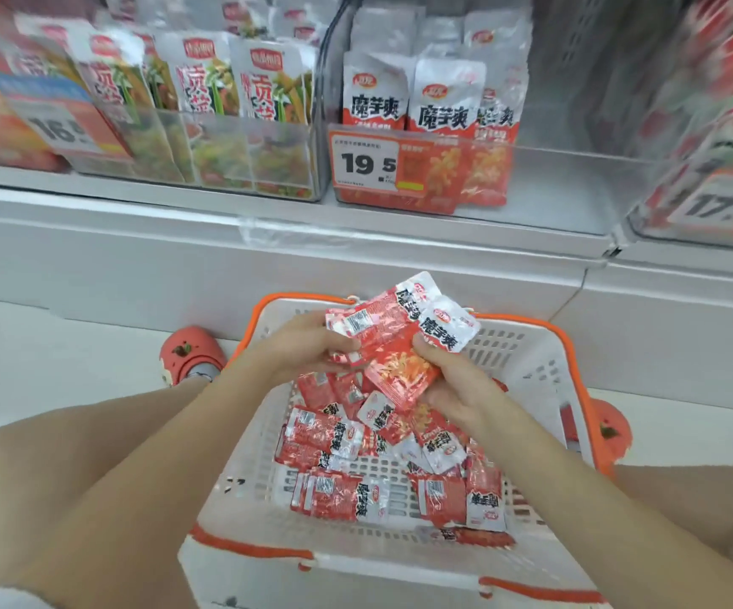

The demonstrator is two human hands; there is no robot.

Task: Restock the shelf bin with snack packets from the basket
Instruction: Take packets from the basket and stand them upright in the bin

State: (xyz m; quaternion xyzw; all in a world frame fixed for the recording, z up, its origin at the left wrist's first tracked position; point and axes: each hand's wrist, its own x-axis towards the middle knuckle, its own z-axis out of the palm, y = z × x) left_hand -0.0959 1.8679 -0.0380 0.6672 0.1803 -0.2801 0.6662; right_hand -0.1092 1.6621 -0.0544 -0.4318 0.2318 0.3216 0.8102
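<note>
shelf runs across the top. far left bin of green-and-white packets, price tag reads 16 and something, blurred. next right, the clear shelf bin holds a few red-and-white snack packets standing upright at its left side behind a 19.5 tag; rest of that bin looks bare. far right another bin with a 17-something tag, blurred.

below, on the floor: orange shoe at left, then the white basket with orange rim, between the person's knees. loose packets piled across its bottom, some face up, some face down.

left hand grips the left edge of a held bunch of the same packets, above the basket's far end. right hand grips the bunch from below right, thumb on top of 1 packet. both hands closed on it. count in the bunch unclear. second orange shoe just right of the basket.
</note>
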